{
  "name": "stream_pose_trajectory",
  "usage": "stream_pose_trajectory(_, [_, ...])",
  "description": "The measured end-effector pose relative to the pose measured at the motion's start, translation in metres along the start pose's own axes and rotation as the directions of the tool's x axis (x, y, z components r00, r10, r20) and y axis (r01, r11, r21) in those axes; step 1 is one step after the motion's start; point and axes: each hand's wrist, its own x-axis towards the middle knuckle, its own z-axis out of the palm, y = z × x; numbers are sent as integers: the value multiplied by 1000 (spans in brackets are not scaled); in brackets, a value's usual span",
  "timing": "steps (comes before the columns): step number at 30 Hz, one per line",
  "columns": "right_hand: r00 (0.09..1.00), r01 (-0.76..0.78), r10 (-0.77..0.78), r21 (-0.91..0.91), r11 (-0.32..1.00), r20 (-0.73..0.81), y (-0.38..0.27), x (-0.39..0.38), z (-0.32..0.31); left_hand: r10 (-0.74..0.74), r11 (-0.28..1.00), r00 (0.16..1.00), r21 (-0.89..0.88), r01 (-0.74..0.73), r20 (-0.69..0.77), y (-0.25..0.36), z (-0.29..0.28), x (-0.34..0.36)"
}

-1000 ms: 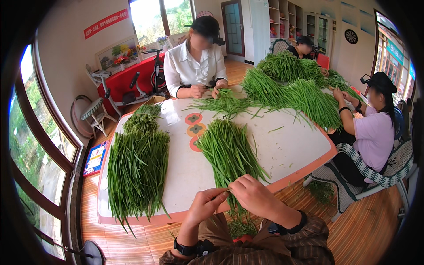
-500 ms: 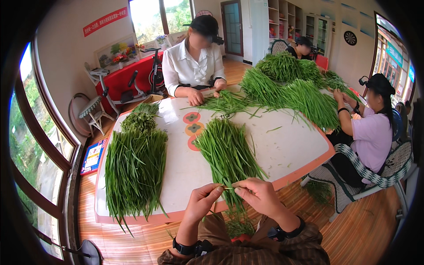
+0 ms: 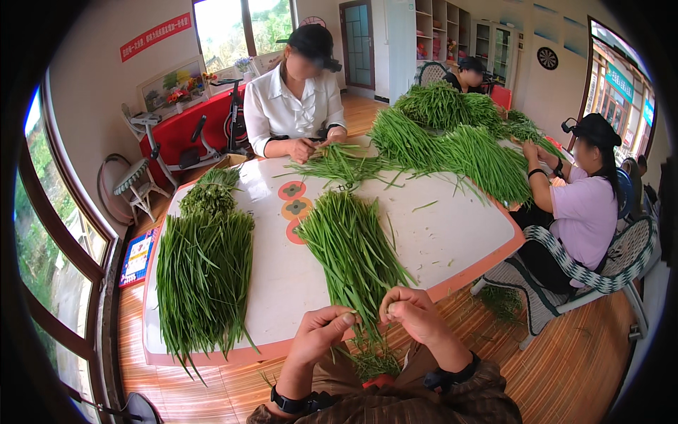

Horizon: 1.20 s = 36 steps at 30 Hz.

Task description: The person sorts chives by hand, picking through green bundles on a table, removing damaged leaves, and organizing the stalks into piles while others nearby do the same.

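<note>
Left hand and right hand pinch fingers closed (anything held is unclear) near slender green stalks.

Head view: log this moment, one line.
left hand: curled | right hand: curled, apart from left | center green bundle: overhangs table edge

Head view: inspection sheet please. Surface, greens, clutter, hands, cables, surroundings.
Surface: white table, salmon rim.
Greens: front bundle before the hands, left bundle beside it, larger pile far right.
Clutter: leaf scraps on table, trimmings on floor.
Left hand: pinched near front bundle's lower end; contents unclear.
Right hand: fingers curled, apart from left; contents unclear.
Cables: nothing seen.
Surroundings: person in white opposite, person in pink right, third person farther back; dartboard on wall.
</note>
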Motion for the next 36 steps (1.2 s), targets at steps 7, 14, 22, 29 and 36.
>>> stream_pose_trajectory(7, [1000, 16, 13, -891, 453, 24, 1, -12, -50, -15, 978, 995, -211, -5, -95, 4, -16, 5])
stream_pose_trajectory(14, [896, -106, -416, -985, 136, -154, 13, 89, -96, -67, 936, 996, -350, 41, -63, -6, -12, 10])
stream_pose_trajectory(22, [876, -425, -170, -889, 169, -451, 28, 210, -114, -159, 935, 984, -331, 124, -81, -8, -10, 4])
stream_pose_trajectory(29, [849, -279, -264, -813, 511, -457, 43, 218, -135, -178, 929, 983, -338, 151, -50, -12, -14, 6])
stream_pose_trajectory(36, [946, 61, -134, -247, 967, -293, -18, 159, -87, -165, 927, 980, -357, 116, -111, -13, -16, 10])
